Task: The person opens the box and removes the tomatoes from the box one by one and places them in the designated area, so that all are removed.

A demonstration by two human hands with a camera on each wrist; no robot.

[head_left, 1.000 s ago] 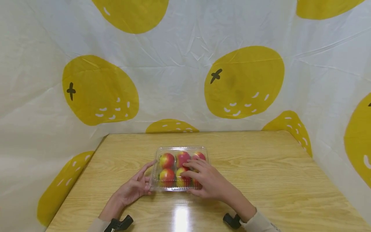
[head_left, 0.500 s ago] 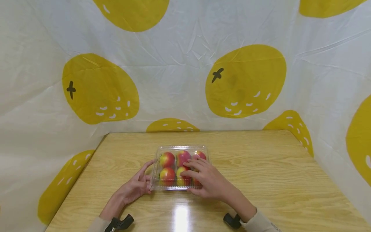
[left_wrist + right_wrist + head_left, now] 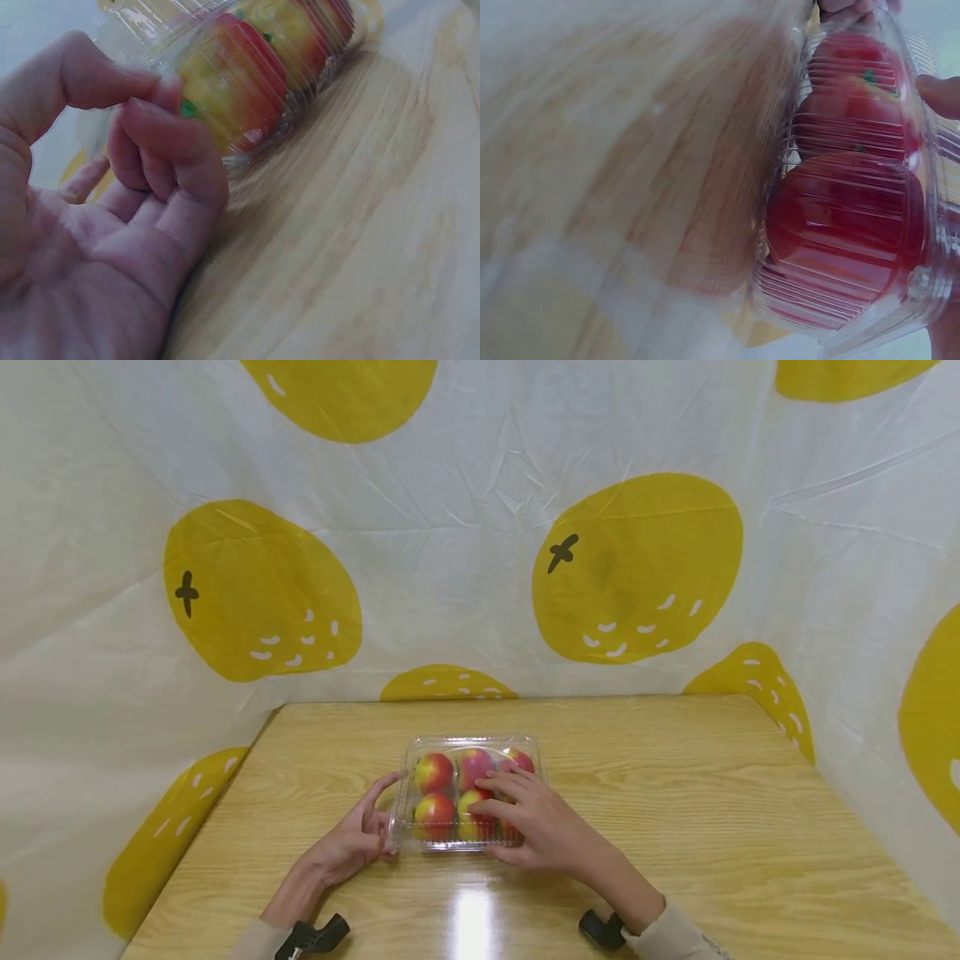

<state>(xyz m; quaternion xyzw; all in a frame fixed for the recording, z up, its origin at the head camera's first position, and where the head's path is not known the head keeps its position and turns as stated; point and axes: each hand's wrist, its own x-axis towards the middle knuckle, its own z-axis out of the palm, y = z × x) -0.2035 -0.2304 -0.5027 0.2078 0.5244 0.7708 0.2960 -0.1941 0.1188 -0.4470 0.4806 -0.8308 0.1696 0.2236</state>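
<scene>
A clear plastic clamshell box (image 3: 468,742) lies on the table, holding several red-and-yellow, apple-like fruits (image 3: 435,816) in two rows. My left hand (image 3: 348,843) is at its left side. In the left wrist view, the thumb and bent fingers (image 3: 176,131) pinch the box's edge at a corner. From the right, my right hand (image 3: 540,827) rests on the lid, its fingers spread over the top and its thumb at the front edge. It hides part of the right-hand fruits. The ribbed front wall (image 3: 832,135) shows in the right wrist view, with red fruits behind it.
The box stands on a light wooden table (image 3: 712,827). White cloth (image 3: 450,585) with large yellow fruit prints hangs behind and along both sides. Black wrist mounts (image 3: 318,935) sit on both wrists.
Both hands keep their places on the box, and the box stays where it was. Only the head view has shifted very slightly.
</scene>
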